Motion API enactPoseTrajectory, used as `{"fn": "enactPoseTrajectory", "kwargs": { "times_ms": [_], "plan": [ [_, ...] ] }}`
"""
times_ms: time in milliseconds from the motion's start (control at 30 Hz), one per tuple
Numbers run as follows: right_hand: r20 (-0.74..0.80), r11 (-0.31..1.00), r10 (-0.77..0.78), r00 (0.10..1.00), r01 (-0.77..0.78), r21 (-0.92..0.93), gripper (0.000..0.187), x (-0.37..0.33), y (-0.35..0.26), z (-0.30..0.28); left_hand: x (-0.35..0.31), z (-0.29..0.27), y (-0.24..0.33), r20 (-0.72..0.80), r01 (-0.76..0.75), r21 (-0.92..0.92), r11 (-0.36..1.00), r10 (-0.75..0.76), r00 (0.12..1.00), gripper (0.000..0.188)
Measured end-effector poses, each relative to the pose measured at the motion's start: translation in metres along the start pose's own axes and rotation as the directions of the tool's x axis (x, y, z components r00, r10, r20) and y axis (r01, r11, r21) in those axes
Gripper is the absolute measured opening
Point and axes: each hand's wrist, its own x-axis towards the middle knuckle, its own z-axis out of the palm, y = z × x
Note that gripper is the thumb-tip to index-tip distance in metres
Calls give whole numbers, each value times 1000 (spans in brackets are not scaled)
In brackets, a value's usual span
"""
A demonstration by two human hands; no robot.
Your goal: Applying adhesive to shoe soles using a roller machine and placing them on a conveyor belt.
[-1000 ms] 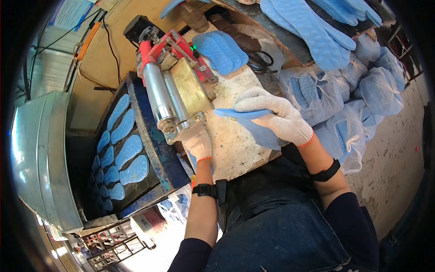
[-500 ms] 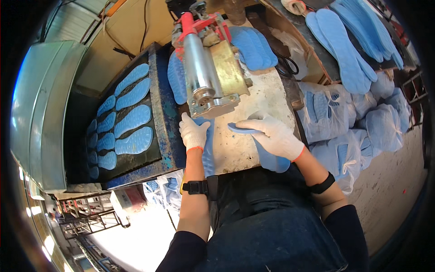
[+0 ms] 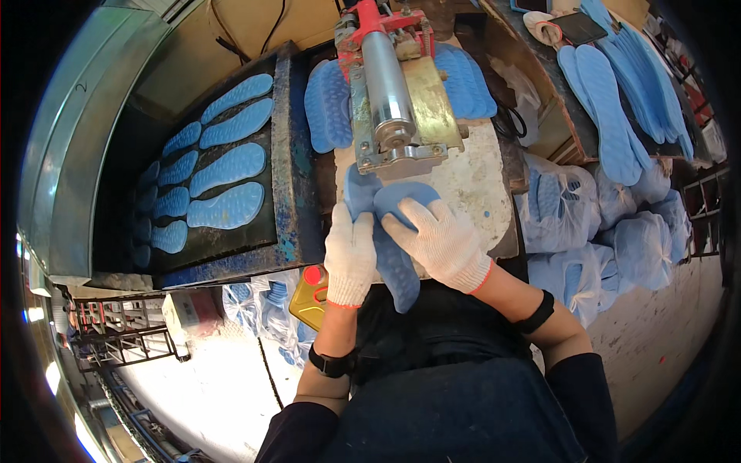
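Observation:
Both my hands wear white knit gloves and are close together over the pale, stained worktop (image 3: 482, 174). My left hand (image 3: 350, 262) is closed on a blue insole (image 3: 397, 274), which slants down between my hands, its upper end below the press head. In my right hand (image 3: 448, 243) is a second blue insole (image 3: 405, 197), pinched with the fingers over its top; its rounded end overlaps the first, and the rest is hidden by the glove. Just beyond them stands the press, with a metal cylinder (image 3: 384, 85) and a red top (image 3: 374, 19).
Blue insoles lie in rows on a dark tray (image 3: 247, 251) at left. More flank the press (image 3: 328, 104) and cover a side table (image 3: 606, 100) at right. Bagged insoles (image 3: 567, 201) are stacked below that table. A yellow jug (image 3: 309, 301) stands below the worktop.
My hands have come closer together and lower in view. The right-hand insole now overlaps the other, which my left hand holds slanted below the press. My head view has shifted.

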Motion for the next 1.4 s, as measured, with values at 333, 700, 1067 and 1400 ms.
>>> {"fn": "enactPoseTrajectory", "kwargs": {
  "times_ms": [333,700,1067,1400],
  "plan": [
    [-15,669,206,978,-129,732,38,-29,41,-13,19,-4,-16,172,205,-567,798,-129,977,29],
    [607,-414,437,664,-450,791,35,-53,61,-23,40,17,-41,366,414,-714,565,-204,908,42],
    [508,-435,508,696,-302,848,46,-54,81,-24,64,30,-54,292,306,-531,790,-169,941,44],
    [485,-556,631,606,-82,827,49,-52,136,38,66,-7,-14,6,-179,177,968,181,984,50]
  ]
}}
